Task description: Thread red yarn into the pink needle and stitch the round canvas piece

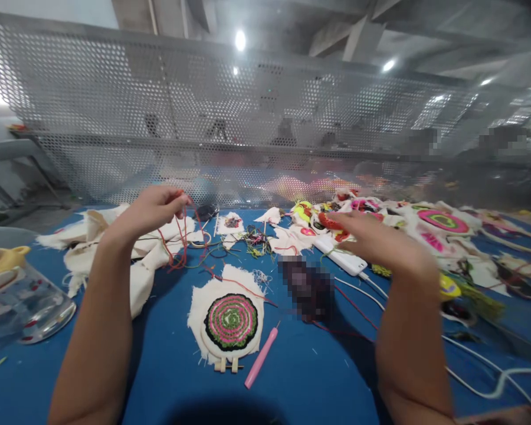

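My left hand [157,206] is raised over the left side of the table, fingertips pinched on red yarn [185,236] that hangs in loose loops. My right hand [380,239] is held above the right side, slightly blurred, fingers stretched out to the left with nothing visible in them. Between my arms lies a round embroidery hoop [210,348] with frayed cream cloth. Its stitching [231,321] has pink and green rings inside a black border. Beside it rests a pink punch needle [262,358], tip pointing away. A red strand crosses the cloth's upper edge.
Cream cloth [144,283] lies at left near a clear bottle with a yellow lid [30,295]. Yarn scraps [254,241] lie mid-table. At right are a white power bank [343,257], cables and piled embroidered pieces [442,221]. A perforated metal screen [248,118] stands behind.
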Demonstrator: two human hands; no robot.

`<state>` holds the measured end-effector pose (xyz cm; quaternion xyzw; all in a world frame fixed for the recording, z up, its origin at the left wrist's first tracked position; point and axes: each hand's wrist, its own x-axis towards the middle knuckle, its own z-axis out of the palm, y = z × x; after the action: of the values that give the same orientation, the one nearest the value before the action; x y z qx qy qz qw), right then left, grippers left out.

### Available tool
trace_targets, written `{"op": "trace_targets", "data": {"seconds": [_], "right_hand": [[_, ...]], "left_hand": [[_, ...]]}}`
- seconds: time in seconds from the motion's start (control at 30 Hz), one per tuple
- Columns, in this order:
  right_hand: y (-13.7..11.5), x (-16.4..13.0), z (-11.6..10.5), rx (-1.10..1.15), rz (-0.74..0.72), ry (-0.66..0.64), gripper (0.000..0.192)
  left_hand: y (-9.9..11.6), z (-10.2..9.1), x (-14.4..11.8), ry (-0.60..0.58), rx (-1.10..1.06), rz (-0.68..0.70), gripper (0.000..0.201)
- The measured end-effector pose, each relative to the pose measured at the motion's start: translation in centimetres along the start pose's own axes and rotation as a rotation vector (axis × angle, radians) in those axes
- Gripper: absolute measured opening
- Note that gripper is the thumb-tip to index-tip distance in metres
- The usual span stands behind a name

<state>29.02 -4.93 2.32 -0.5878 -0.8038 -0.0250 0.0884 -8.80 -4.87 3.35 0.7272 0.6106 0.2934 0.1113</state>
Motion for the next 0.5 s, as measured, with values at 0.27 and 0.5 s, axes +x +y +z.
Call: {"op": "trace_targets", "data": {"seconds": [0.27,0.5], "right_hand": [[-13.4,6.0,11.7,0.716,-0.513,-0.240,0.032],[-14.7,6.0,13.4,1.005,-0.506,-0.460,0.026]], "left_hand": [[1.7,-0.1,-0.5,0.337,-0.044,0.095,0.019],[3.9,-1.3,-2.4,0.744,-0.406,0.253,0.018]]}}
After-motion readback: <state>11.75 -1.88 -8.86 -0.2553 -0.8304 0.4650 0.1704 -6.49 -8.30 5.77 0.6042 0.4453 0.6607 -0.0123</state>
